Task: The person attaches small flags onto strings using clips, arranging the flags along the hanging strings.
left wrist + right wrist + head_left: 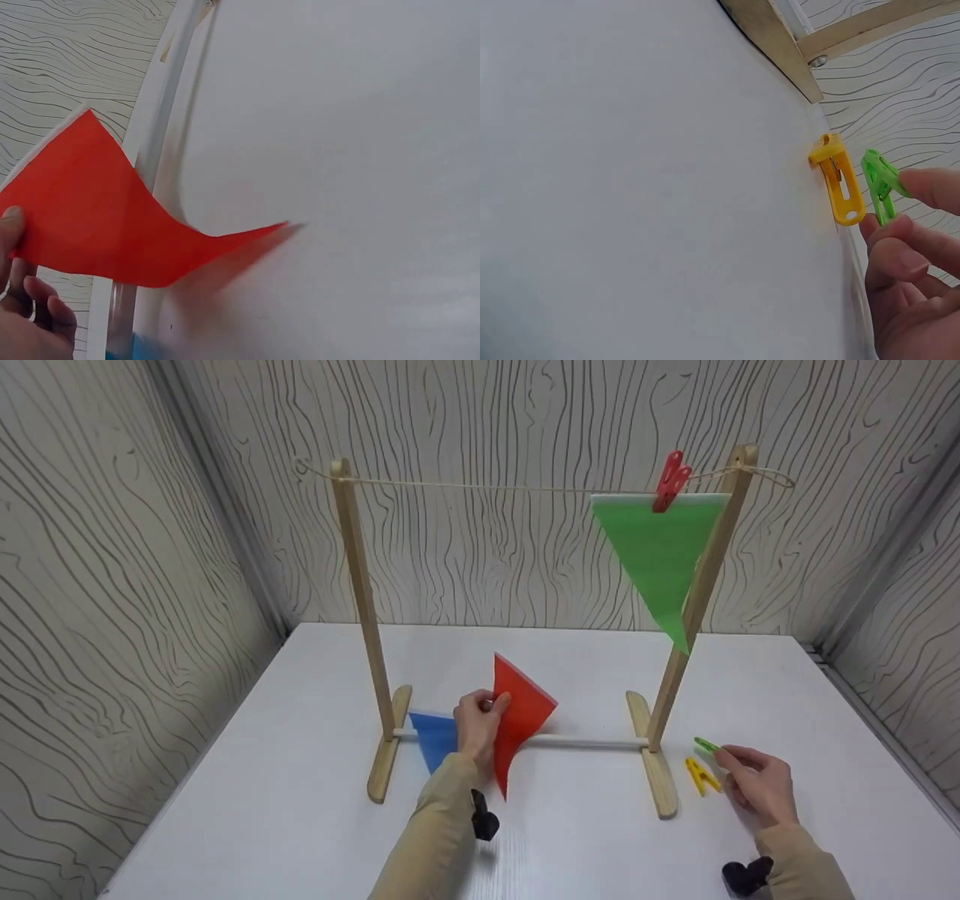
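Observation:
My left hand (478,726) pinches a red triangular flag (519,706) by its edge, the flag's tip drooping toward the table. In the left wrist view the red flag (97,217) spreads out from the thumb across the white crossbar (169,90). Behind that hand lies a blue flag (435,735), partly hidden by it. My right hand (761,784) pinches a small green clothespin (705,745) between thumb and fingers; the right wrist view shows the green clothespin (881,184) up close. Right beside it on the table is a yellow clothespin (703,777).
A wooden stand has a left post (362,600), a right post (701,585) and flat feet. Between the post tops runs a string (480,486). From it hangs a green flag (660,555), clipped by a red clothespin (670,484). Patterned walls surround the white table (300,780).

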A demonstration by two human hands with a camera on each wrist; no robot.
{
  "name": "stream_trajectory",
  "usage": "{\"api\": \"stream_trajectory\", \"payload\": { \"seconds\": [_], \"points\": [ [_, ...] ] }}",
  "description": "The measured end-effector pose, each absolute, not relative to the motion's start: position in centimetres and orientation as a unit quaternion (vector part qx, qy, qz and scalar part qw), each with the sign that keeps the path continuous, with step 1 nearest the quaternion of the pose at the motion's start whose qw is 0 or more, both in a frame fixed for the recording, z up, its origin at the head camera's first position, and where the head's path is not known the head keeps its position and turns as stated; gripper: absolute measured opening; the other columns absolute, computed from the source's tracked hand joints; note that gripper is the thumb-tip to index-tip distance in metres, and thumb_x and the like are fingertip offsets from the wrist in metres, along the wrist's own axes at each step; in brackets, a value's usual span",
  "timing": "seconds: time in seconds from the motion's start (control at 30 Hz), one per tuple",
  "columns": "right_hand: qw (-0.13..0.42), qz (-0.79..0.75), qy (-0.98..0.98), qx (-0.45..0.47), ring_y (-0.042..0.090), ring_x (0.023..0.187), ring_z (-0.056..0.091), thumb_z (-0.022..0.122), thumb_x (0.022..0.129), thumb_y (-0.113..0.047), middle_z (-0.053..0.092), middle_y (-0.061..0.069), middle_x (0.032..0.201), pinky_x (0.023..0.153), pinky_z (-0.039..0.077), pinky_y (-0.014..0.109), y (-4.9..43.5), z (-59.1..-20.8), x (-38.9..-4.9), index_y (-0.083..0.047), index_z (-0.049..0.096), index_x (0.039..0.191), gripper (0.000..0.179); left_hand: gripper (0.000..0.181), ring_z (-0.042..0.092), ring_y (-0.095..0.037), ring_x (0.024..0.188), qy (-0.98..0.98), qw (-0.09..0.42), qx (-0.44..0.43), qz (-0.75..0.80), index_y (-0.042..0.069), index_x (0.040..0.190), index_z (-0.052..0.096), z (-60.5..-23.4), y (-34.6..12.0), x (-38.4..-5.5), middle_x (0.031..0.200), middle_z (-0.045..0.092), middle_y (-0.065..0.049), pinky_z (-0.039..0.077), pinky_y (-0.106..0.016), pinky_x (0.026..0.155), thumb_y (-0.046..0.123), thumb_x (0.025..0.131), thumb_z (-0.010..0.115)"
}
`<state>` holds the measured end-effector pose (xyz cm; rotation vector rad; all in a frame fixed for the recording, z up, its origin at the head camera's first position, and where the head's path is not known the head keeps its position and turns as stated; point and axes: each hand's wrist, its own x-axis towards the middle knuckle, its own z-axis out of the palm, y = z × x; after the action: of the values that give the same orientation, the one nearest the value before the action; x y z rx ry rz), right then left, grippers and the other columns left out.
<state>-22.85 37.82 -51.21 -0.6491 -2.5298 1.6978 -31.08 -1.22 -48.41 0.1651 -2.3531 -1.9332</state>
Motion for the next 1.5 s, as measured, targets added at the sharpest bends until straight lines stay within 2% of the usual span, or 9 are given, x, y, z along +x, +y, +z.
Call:
{"api": "stream_trajectory", "payload": {
  "seconds": [0.2, 0.3, 0.53, 0.83, 0.97, 1.07, 1.23, 1.37, 1.5],
  "points": [
    [0.017, 0.588, -0.778, -0.22, 0.008, 0.063, 0.051, 0.064, 0.095, -0.05, 0.06, -0.014, 0.087, 0.056, 0.046, 0.022, 37.6, -51.2, -22.6, -0.006, 0.052, 0.14, 0.064, 0.018, 0.06, -0.016, 0.087, -0.776, 0.076, 0.026, -0.626, 0.007, 0.107, 0.07, -48.4, -1.3, -31.2, 0.094, 0.069, -0.007, 0.054, -0.025, 0.082, 0.022, 0.098, 0.066],
    [0.016, 0.608, -0.762, -0.222, 0.008, 0.064, 0.05, 0.064, 0.094, -0.052, 0.06, -0.014, 0.086, 0.057, 0.045, 0.021, 37.5, -51.1, -22.5, -0.01, 0.055, 0.137, 0.061, 0.017, 0.057, -0.016, 0.084, -0.78, 0.09, 0.015, -0.62, 0.005, 0.108, 0.071, -48.4, -1.4, -31.1, 0.09, 0.067, -0.007, 0.051, -0.024, 0.078, 0.019, 0.099, 0.065],
    [0.03, 0.7, -0.681, -0.213, 0.007, 0.068, 0.052, 0.07, 0.092, -0.043, 0.064, -0.015, 0.09, 0.058, 0.047, 0.02, 37.2, -51.1, -22.6, -0.022, 0.063, 0.115, 0.032, 0.013, 0.053, -0.017, 0.08, -0.778, 0.108, -0.004, -0.618, 0.005, 0.105, 0.071, -48.3, -1.5, -31.1, 0.083, 0.06, -0.007, 0.044, -0.026, 0.072, 0.012, 0.1, 0.062],
    [0.023, 0.754, -0.62, -0.218, 0.007, 0.08, 0.054, 0.074, 0.088, -0.041, 0.063, -0.014, 0.102, 0.066, 0.049, 0.017, 36.6, -50.8, -22.5, -0.015, 0.051, 0.136, 0.059, 0.019, 0.059, -0.018, 0.093, -0.766, 0.078, 0.008, -0.638, 0.01, 0.11, 0.069, -47.8, -1.3, -30.8, 0.098, 0.068, -0.006, 0.053, -0.026, 0.083, 0.024, 0.098, 0.066],
    [0.03, 0.761, -0.611, -0.217, 0.006, 0.086, 0.055, 0.075, 0.087, -0.041, 0.064, -0.015, 0.101, 0.071, 0.051, 0.014, 36.3, -50.6, -22.6, -0.019, 0.057, 0.13, 0.052, 0.022, 0.061, -0.017, 0.09, -0.761, 0.089, 0.003, -0.642, 0.009, 0.104, 0.07, -47.5, -1.2, -30.8, 0.096, 0.069, -0.006, 0.054, -0.026, 0.083, 0.029, 0.096, 0.07],
    [0.032, 0.765, -0.609, -0.206, 0.006, 0.089, 0.056, 0.073, 0.089, -0.04, 0.064, -0.016, 0.1, 0.076, 0.051, 0.012, 36.2, -50.5, -22.6, -0.024, 0.064, 0.121, 0.037, 0.024, 0.061, -0.016, 0.088, -0.757, 0.099, 0.0, -0.646, 0.009, 0.101, 0.07, -47.3, -1.1, -30.8, 0.094, 0.07, -0.006, 0.054, -0.025, 0.082, 0.032, 0.095, 0.07],
    [0.037, 0.782, -0.6, -0.168, 0.006, 0.086, 0.059, 0.069, 0.094, -0.033, 0.067, -0.013, 0.098, 0.076, 0.052, 0.012, 35.9, -50.1, -22.6, -0.03, 0.072, 0.103, 0.01, 0.026, 0.061, -0.015, 0.086, -0.751, 0.111, -0.008, -0.65, 0.01, 0.102, 0.071, -46.8, -1.1, -30.8, 0.095, 0.072, -0.006, 0.053, -0.024, 0.08, 0.035, 0.096, 0.068],
    [0.041, 0.787, -0.598, -0.144, 0.006, 0.085, 0.06, 0.068, 0.095, -0.031, 0.069, -0.013, 0.097, 0.077, 0.053, 0.011, 35.7, -49.8, -22.6, -0.032, 0.074, 0.1, 0.008, 0.028, 0.059, -0.014, 0.084, -0.748, 0.123, -0.024, -0.651, 0.008, 0.101, 0.072, -46.5, -1.1, -30.9, 0.094, 0.072, -0.01, 0.05, -0.022, 0.076, 0.035, 0.098, 0.066],
    [0.05, 0.79, -0.6, -0.119, 0.005, 0.083, 0.061, 0.064, 0.098, -0.027, 0.07, -0.014, 0.096, 0.077, 0.054, 0.012, 35.4, -49.7, -22.6, -0.031, 0.075, 0.099, 0.011, 0.026, 0.056, -0.014, 0.079, -0.746, 0.148, -0.044, -0.648, 0.004, 0.093, 0.073, -46.3, -1.2, -31.0, 0.087, 0.07, -0.013, 0.047, -0.022, 0.074, 0.03, 0.098, 0.067]
  ]
}}
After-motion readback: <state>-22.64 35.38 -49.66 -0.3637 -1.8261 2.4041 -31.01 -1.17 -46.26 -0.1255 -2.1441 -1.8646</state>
